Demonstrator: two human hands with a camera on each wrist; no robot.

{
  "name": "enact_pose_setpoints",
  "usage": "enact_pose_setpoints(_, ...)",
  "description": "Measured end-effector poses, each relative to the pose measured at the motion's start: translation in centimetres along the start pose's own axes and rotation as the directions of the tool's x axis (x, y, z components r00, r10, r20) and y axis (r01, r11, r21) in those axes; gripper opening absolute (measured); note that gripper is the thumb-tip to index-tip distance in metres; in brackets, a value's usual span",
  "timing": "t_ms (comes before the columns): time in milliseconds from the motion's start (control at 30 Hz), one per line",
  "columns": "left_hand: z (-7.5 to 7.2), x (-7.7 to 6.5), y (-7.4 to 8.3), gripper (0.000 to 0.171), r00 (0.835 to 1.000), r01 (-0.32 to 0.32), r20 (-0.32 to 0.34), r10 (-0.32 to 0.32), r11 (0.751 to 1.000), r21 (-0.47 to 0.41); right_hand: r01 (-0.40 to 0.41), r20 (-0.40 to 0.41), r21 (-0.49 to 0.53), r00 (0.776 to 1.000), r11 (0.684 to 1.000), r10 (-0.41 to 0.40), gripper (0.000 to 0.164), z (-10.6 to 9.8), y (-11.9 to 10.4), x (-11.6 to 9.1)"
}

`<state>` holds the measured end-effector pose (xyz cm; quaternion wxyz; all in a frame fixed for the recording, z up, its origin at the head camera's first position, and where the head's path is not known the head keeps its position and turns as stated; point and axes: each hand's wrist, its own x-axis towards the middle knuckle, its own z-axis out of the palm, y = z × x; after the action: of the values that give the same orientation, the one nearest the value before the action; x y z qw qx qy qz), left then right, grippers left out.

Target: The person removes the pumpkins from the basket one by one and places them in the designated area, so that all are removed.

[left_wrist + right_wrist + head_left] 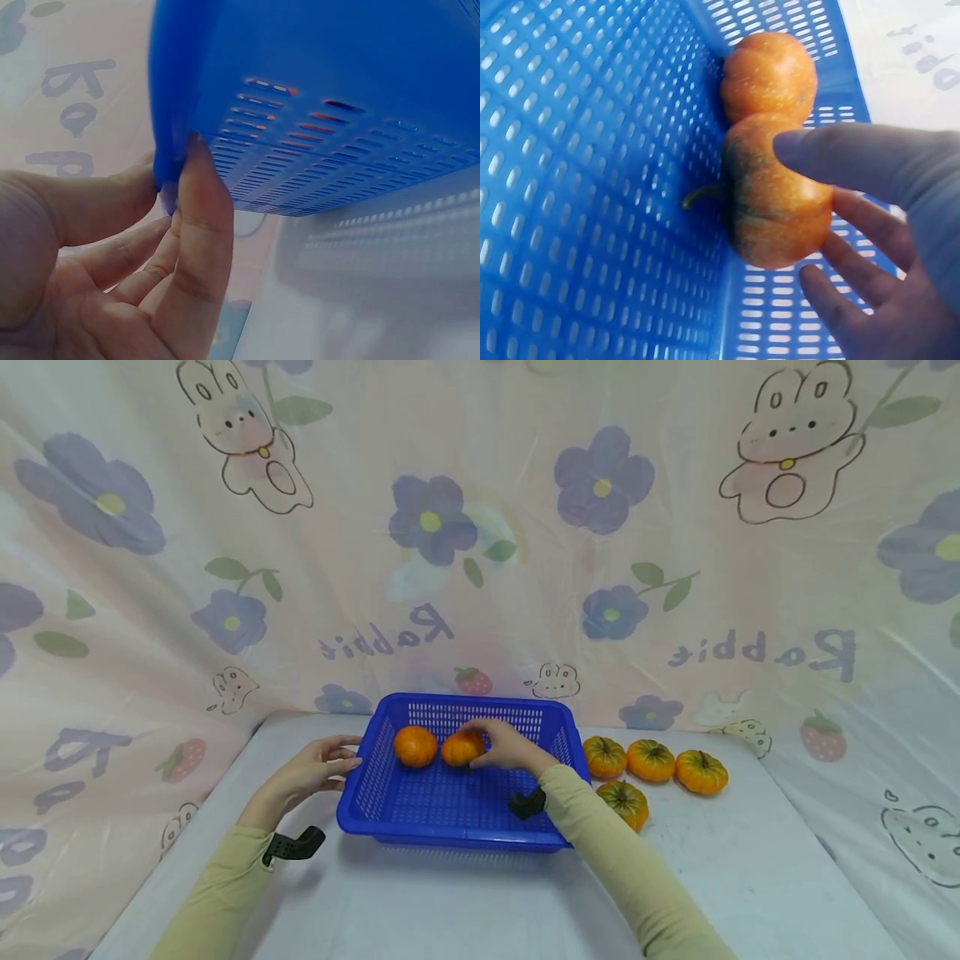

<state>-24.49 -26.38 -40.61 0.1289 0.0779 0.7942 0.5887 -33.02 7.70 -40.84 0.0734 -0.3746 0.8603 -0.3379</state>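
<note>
A blue plastic basket (480, 837) with slotted walls stands on the table. My left hand (324, 766) is at its left side, and in the left wrist view the thumb and a finger (201, 225) pinch the basket's rim (166, 97). Inside the basket my right hand (504, 745) holds a small orange pumpkin (459, 750), with the thumb (832, 154) on one side and fingertips round the other. This pumpkin lies tipped, its stem pointing sideways in the right wrist view. Right against it is a second orange pumpkin (771, 75), in the basket's back left part.
To the right of the basket are several green-and-orange pumpkins, one nearest the front (624, 804) partly behind the right sleeve (615, 860). The white table (420, 902) meets a curtain (510, 593) printed with rabbits and flowers behind the basket.
</note>
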Motion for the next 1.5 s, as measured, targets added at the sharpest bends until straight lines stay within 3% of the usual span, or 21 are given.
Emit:
enact_pose_setpoints(600,0.0,-0.1,-0.1,0.059,1.0,-0.003,-0.006,0.003,1.0,0.009,-0.044,-0.007,0.052,0.999,0.998,0.044,0.053,0.6,0.4,0.6)
enact_pose_setpoints(933,0.1,-0.1,-0.1,0.059,1.0,0.011,-0.018,-0.011,1.0,0.01,-0.047,-0.052,0.034,0.997,0.998,0.049,0.069,1.1,1.2,0.9)
enact_pose_setpoints(1200,0.0,0.0,0.0,0.06,1.0,0.009,-0.01,-0.009,1.0,0.001,-0.089,-0.085,-0.031,0.993,0.996,0.086,0.056,1.1,0.9,0.9)
enact_pose_setpoints(1500,0.1,-0.1,0.1,0.058,1.0,0.009,-0.007,-0.009,1.0,0.004,-0.093,-0.074,-0.042,0.993,0.995,0.09,0.051,1.0,0.7,0.7)
